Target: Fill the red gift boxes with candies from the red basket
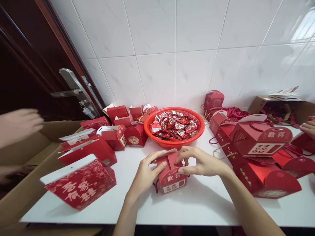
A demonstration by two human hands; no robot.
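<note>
A small red candy box [173, 186] with white Chinese characters stands upright on the white table in front of me. My left hand [148, 172] grips its left side, thumb pressed on the top flap. From the right, my right hand [198, 160] pinches the top flaps with thumb and bent fingers. A dark red cord shows at the box's lower left. Just behind the box sits a red plastic basket [158, 141] filled with wrapped candies [176, 126].
Several open red boxes [83, 183] crowd the left. Closed boxes with cords [265, 134] are stacked at right, near a carton of ribbons [258, 105]. Another person's hand [21, 126] is over a large cardboard box [49, 160]; a further hand [309, 127] shows at far right. Tiled wall behind.
</note>
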